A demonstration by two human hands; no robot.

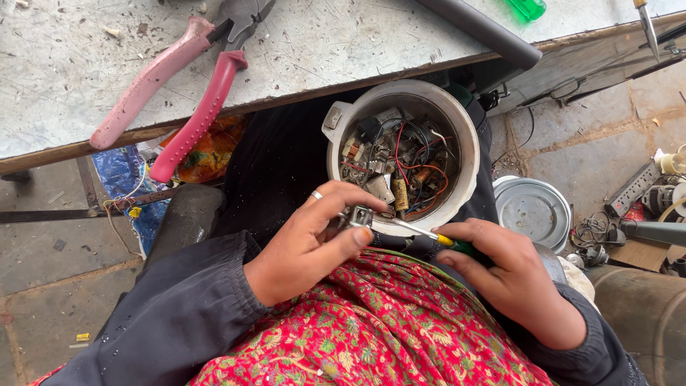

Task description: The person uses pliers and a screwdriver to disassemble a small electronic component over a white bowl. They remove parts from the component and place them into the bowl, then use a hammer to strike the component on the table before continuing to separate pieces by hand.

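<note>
A white round appliance [457, 121] lies upturned on my lap, its open base showing wires and small parts. My left hand [314, 239], with a ring on one finger, pinches a small grey metal part [359, 215] at the appliance's near rim. My right hand [511, 275] grips a screwdriver [429, 234] with a green and yellow handle. Its thin metal shaft reaches left to the part in my left hand. A red flowered cloth [379, 329] covers my lap under both hands.
Pink-handled pliers [182, 86] lie on the scratched grey tabletop [321, 43] ahead. A dark tube [486, 28] rests at the table's right. A round metal lid [532, 211], cables and a power strip [632, 189] lie on the floor at right.
</note>
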